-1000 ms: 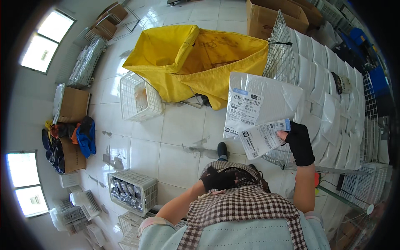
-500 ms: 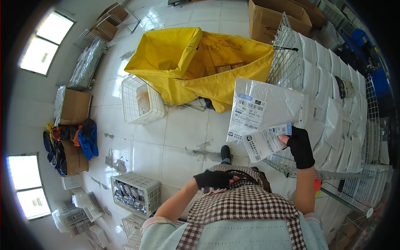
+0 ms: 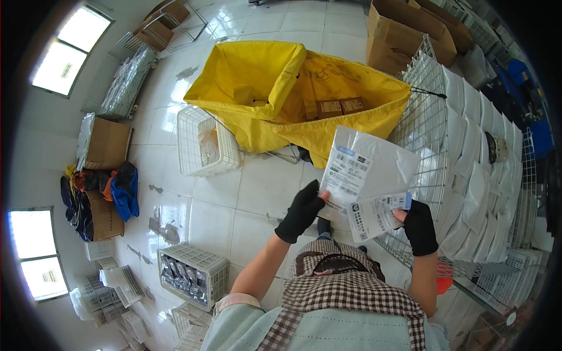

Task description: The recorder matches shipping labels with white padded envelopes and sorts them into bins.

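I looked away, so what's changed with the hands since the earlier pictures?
The left hand left the apron, moved up and forward, and took hold of the lower left edge of the parcel. The right hand still holds the slip in front of it.

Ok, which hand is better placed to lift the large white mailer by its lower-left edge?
Left, I'd judge: the left hand has its thumb on that edge of the large white mailer. The right hand is at the opposite side, thumb on the smaller labelled packet.
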Demonstrator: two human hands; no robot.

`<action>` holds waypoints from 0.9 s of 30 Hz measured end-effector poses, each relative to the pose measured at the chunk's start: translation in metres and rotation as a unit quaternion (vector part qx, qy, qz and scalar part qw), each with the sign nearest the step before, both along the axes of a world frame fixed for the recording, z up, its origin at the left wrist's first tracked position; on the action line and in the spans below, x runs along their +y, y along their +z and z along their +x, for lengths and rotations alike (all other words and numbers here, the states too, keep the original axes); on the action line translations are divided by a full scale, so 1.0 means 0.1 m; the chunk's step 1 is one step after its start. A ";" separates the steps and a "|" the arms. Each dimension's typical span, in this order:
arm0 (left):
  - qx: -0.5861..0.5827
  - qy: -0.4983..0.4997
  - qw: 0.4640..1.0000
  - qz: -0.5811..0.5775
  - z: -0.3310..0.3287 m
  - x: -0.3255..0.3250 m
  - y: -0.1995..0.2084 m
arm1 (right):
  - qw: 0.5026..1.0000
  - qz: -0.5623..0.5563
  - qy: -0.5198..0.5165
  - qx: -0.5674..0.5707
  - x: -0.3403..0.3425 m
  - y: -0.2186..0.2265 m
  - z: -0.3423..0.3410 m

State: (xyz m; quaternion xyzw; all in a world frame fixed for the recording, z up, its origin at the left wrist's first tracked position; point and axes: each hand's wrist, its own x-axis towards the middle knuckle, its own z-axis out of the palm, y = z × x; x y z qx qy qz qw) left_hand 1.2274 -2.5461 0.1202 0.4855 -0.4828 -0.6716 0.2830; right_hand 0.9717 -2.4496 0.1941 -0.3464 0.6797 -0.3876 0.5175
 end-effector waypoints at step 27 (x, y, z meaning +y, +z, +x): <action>0.303 -0.385 0.732 0.474 -1.97 0.89 0.28 | 0.992 -0.086 0.040 0.086 0.81 0.07 -1.21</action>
